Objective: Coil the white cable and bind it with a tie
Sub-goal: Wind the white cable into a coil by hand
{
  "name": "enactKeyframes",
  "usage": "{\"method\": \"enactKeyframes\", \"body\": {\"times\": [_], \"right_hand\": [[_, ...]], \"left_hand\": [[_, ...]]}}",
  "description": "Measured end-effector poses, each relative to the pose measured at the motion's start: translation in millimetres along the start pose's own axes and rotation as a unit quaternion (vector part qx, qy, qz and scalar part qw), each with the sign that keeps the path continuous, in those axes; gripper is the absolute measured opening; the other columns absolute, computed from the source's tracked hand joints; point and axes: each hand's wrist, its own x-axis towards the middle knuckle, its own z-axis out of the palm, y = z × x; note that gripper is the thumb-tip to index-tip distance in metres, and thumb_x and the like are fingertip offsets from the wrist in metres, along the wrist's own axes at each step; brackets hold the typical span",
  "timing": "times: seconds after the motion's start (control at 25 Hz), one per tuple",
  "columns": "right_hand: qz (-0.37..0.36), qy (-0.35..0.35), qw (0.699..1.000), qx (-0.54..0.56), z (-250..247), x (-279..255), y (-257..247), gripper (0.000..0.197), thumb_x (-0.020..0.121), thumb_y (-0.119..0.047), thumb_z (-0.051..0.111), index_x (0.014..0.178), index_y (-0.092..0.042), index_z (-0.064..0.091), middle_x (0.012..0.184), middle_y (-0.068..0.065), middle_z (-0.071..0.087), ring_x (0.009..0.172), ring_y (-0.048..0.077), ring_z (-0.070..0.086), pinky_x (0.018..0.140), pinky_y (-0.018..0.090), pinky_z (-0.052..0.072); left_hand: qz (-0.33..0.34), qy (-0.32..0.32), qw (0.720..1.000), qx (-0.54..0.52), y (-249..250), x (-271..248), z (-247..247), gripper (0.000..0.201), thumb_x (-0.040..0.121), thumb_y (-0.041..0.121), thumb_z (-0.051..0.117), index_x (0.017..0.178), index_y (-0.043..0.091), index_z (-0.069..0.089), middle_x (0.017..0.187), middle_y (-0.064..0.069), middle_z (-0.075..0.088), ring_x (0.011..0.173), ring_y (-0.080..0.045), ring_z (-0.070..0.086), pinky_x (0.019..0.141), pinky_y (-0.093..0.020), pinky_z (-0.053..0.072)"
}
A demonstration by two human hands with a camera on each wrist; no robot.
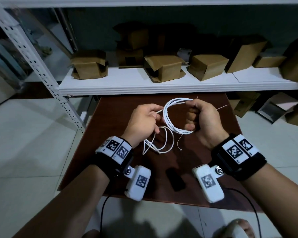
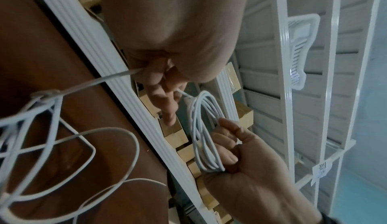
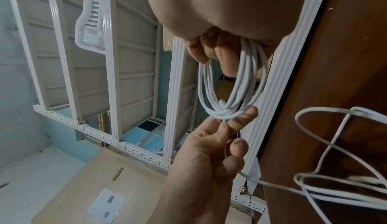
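Observation:
The white cable is partly wound into a coil (image 1: 166,117) held above the brown table (image 1: 110,134). My right hand (image 1: 191,115) grips the coil's right side, fingers curled through the loops (image 3: 232,85). My left hand (image 1: 155,114) pinches the cable at the coil's left side (image 3: 225,117), and the strand runs on through its fingers (image 2: 167,85). The rest of the cable lies in loose loops (image 1: 155,145) on the table below the left hand (image 2: 83,144). A thin pale tie (image 1: 222,106) lies on the table right of the right hand. Another thin wire (image 1: 179,143) lies below the coil.
A small black object (image 1: 175,179) lies on the table near its front edge. A white metal shelf (image 1: 162,83) with several cardboard boxes (image 1: 163,67) stands right behind the table. More boxes (image 1: 273,109) sit on the tiled floor at the right.

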Motion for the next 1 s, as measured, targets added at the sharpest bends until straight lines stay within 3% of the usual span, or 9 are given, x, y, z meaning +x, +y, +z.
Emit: {"method": "enactKeyframes", "body": {"times": [0.16, 0.28, 0.36, 0.48, 0.56, 0.68, 0.8, 0.92, 1.0], "right_hand": [[-0.006, 0.006, 1.000, 0.003, -1, 1, 1, 0.050, 0.093, -0.011, 0.056, 0.047, -0.026, 0.043, 0.055, -0.006, 0.020, 0.046, 0.012, 0.013, 0.040, 0.023, 0.017], [-0.011, 0.007, 1.000, 0.005, -2, 1, 2, 0.045, 0.093, -0.011, 0.056, 0.057, -0.026, 0.034, 0.055, -0.006, 0.017, 0.045, 0.012, 0.012, 0.040, 0.023, 0.017], [-0.013, 0.007, 1.000, 0.005, -2, 1, 2, 0.044, 0.093, -0.012, 0.055, 0.059, -0.026, 0.032, 0.054, -0.006, 0.018, 0.045, 0.012, 0.012, 0.038, 0.023, 0.018], [-0.012, 0.007, 1.000, 0.004, -3, 1, 1, 0.043, 0.093, -0.014, 0.056, 0.059, -0.025, 0.033, 0.054, -0.005, 0.018, 0.045, 0.013, 0.013, 0.039, 0.024, 0.018], [-0.007, 0.005, 1.000, 0.000, -3, 1, 3, 0.041, 0.093, -0.013, 0.056, 0.060, -0.024, 0.034, 0.055, -0.004, 0.019, 0.046, 0.013, 0.013, 0.039, 0.024, 0.019], [-0.001, 0.004, 1.000, 0.008, -1, -1, 8, 0.039, 0.093, -0.013, 0.057, 0.059, -0.022, 0.038, 0.057, -0.004, 0.020, 0.045, 0.013, 0.016, 0.040, 0.024, 0.022], [0.001, 0.000, 1.000, 0.027, 2, -2, 11, 0.040, 0.091, -0.010, 0.058, 0.056, -0.022, 0.044, 0.057, -0.004, 0.022, 0.046, 0.013, 0.018, 0.041, 0.025, 0.023], [0.003, -0.010, 0.999, 0.040, 3, -1, 9, 0.040, 0.090, -0.009, 0.057, 0.054, -0.023, 0.044, 0.055, -0.005, 0.020, 0.044, 0.012, 0.017, 0.041, 0.025, 0.024], [0.021, -0.022, 0.998, 0.060, 1, -1, 8, 0.043, 0.091, -0.009, 0.054, 0.052, -0.024, 0.041, 0.054, -0.005, 0.017, 0.043, 0.012, 0.014, 0.042, 0.025, 0.022]], "left_hand": [[-0.028, -0.042, 0.999, -0.011, 2, -3, 9, 0.040, 0.093, -0.004, 0.040, 0.106, 0.008, 0.076, 0.065, -0.002, 0.069, 0.046, -0.017, 0.056, 0.049, -0.025, 0.038], [-0.089, -0.099, 0.987, -0.093, 11, -14, 15, 0.034, 0.098, -0.002, 0.040, 0.111, -0.016, 0.068, 0.048, 0.001, 0.041, 0.035, -0.003, 0.032, 0.036, -0.015, 0.023], [-0.111, -0.138, 0.965, -0.193, 20, -18, 14, 0.054, 0.109, 0.030, 0.039, 0.116, -0.017, 0.064, 0.047, 0.007, 0.029, 0.033, 0.000, 0.021, 0.033, -0.013, 0.016], [-0.063, -0.108, 0.977, -0.173, 17, -16, 17, 0.090, 0.084, 0.078, 0.055, 0.112, -0.006, 0.067, 0.050, 0.005, 0.033, 0.038, -0.006, 0.028, 0.037, -0.019, 0.027], [0.007, -0.058, 0.993, -0.100, 7, -13, 19, 0.061, 0.078, 0.059, 0.083, 0.107, 0.006, 0.074, 0.060, 0.001, 0.062, 0.052, -0.012, 0.053, 0.054, -0.031, 0.049], [0.005, -0.034, 0.997, -0.067, -1, -10, 23, 0.013, 0.090, 0.022, 0.073, 0.103, 0.019, 0.077, 0.053, 0.010, 0.056, 0.046, -0.009, 0.047, 0.052, -0.029, 0.041], [0.044, 0.032, 0.998, 0.021, 3, -12, 25, 0.015, 0.091, 0.030, 0.058, 0.089, 0.019, 0.067, 0.053, 0.006, 0.057, 0.051, -0.020, 0.054, 0.061, -0.045, 0.053], [0.108, 0.064, 0.981, 0.145, 1, -13, 26, 0.018, 0.100, 0.027, 0.051, 0.092, 0.017, 0.063, 0.094, 0.005, 0.066, 0.085, -0.021, 0.064, 0.085, -0.045, 0.053], [0.102, 0.018, 0.995, 0.009, 5, -11, 27, 0.018, 0.103, 0.016, 0.052, 0.092, 0.012, 0.065, 0.096, 0.004, 0.070, 0.092, -0.019, 0.066, 0.095, -0.042, 0.054]]}}
